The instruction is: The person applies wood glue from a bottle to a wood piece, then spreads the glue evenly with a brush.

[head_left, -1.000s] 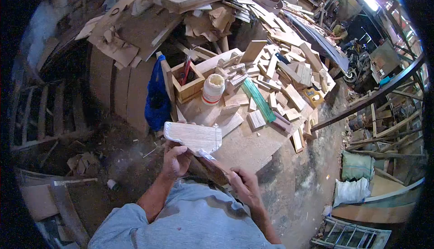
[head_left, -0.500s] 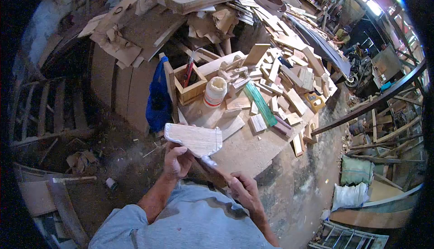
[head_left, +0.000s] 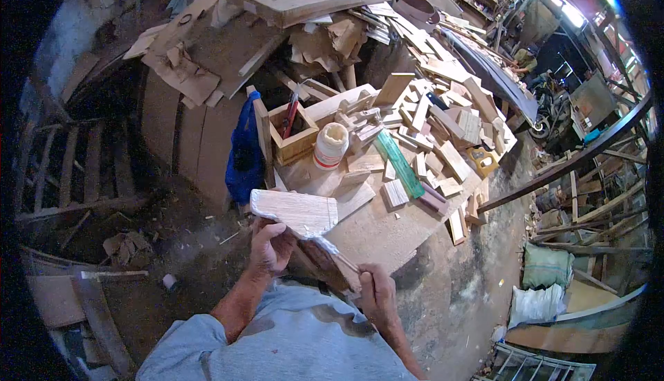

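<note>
My left hand (head_left: 271,248) is closed around the lower left side of a pale wooden board (head_left: 294,211). White glue-like paste runs along the board's edges, and a darker wooden part (head_left: 319,262) extends below it towards my right. In my right hand (head_left: 377,291), pinched fingers hold a thin stick (head_left: 348,262), its far end meeting the white paste at the lower edge. Beyond the board, on the worktable (head_left: 398,243), stands an open white jar (head_left: 330,147) with a yellowish, crusted rim.
Behind the jar is a wooden box (head_left: 296,144) holding a red-handled tool. A blue bag (head_left: 245,153) hangs at its left. Many wood offcuts (head_left: 453,160), a green strip (head_left: 400,163) and a yellow tool (head_left: 483,162) cover the table's right side. Another person (head_left: 524,59) is far right.
My right hand has shifted slightly with the stick, whose white tip has moved up along the board's lower edge. More white paste shows there. My left hand stays nearly still.
</note>
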Available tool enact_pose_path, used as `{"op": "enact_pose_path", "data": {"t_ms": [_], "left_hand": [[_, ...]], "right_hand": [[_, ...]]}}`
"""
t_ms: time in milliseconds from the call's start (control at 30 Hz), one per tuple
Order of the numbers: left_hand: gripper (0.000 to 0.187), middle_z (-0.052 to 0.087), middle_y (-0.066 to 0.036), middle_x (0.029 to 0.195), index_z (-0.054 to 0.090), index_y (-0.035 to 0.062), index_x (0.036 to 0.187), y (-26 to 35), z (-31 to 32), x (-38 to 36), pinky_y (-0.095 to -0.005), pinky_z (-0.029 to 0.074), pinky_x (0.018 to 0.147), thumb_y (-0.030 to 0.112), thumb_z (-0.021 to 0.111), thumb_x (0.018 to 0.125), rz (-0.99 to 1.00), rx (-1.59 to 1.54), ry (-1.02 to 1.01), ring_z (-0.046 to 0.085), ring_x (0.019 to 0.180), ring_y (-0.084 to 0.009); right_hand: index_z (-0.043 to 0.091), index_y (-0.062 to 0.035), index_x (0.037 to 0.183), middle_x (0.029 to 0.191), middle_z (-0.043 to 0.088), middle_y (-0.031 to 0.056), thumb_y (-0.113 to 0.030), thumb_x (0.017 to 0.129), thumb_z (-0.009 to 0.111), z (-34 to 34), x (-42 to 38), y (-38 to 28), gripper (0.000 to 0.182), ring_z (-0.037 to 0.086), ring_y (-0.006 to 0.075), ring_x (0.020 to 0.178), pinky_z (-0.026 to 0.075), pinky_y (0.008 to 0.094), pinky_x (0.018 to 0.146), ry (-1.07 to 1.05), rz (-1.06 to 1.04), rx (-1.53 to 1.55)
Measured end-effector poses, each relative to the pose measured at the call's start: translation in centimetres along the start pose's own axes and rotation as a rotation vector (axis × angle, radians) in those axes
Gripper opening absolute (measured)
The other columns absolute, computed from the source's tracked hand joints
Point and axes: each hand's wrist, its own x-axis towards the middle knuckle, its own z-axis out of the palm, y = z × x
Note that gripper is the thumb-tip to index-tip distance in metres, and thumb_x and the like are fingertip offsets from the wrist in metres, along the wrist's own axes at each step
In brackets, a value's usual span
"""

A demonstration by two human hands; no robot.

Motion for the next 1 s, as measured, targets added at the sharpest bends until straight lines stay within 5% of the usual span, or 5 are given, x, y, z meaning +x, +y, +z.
{"op": "enact_pose_path", "data": {"t_ms": [167,533,667,800,1000], "left_hand": [[0.073,0.052,-0.019,0.147,0.040,0.0065,0.151,0.0,0.3,-0.1,-0.0489,0.051,0.110,0.003,0.057,0.080,-0.007,0.034,-0.017,0.055,0.133,-0.0343],[0.073,0.058,-0.013,0.137,0.042,0.0067,0.152,1.4,-0.9,1.1,-0.0432,0.055,0.102,0.005,0.057,0.081,0.103,0.037,0.068,0.061,0.124,-0.0277],[0.070,0.060,-0.011,0.133,0.043,0.0055,0.151,3.1,-0.2,1.2,-0.0381,0.059,0.092,0.006,0.059,0.082,0.159,0.141,0.117,0.064,0.115,-0.0226],[0.068,0.060,-0.010,0.132,0.044,0.0068,0.150,4.8,0.5,0.7,-0.0363,0.059,0.089,0.007,0.061,0.084,0.105,0.146,0.208,0.065,0.113,-0.0224],[0.064,0.060,-0.009,0.136,0.046,0.0196,0.149,4.2,-0.6,1.3,-0.0507,0.058,0.094,0.019,0.064,0.088,0.085,0.126,0.300,0.062,0.121,-0.0302]], "right_hand": [[0.056,0.0015,0.117,0.092,0.064,0.0190,-0.007,0.101,0.059,3.5,1.2,1.6,0.018,0.067,0.0285,0.079,0.052,0.0401,0.071,0.235,-0.240,0.053],[0.069,0.0007,0.101,0.085,0.066,0.0154,-0.002,0.096,0.065,-2.5,5.0,-1.6,0.007,0.064,0.0234,0.074,0.048,0.0347,0.063,0.371,-0.153,-0.129],[0.068,0.0020,0.095,0.085,0.065,0.0181,-0.008,0.097,0.066,-4.1,17.5,-2.2,0.010,0.064,0.0320,0.068,0.051,0.0378,0.060,0.562,-0.498,-0.230],[0.069,-0.0004,0.098,0.087,0.067,0.0197,-0.006,0.094,0.063,-3.2,26.0,-4.2,0.009,0.067,0.0367,0.076,0.053,0.0449,0.066,0.388,-0.542,-0.369],[0.066,-0.0045,0.089,0.086,0.069,0.0174,-0.016,0.092,0.061,-2.7,31.2,-7.0,0.013,0.070,0.0389,0.077,0.055,0.0499,0.067,0.260,-0.551,-0.691]]}}
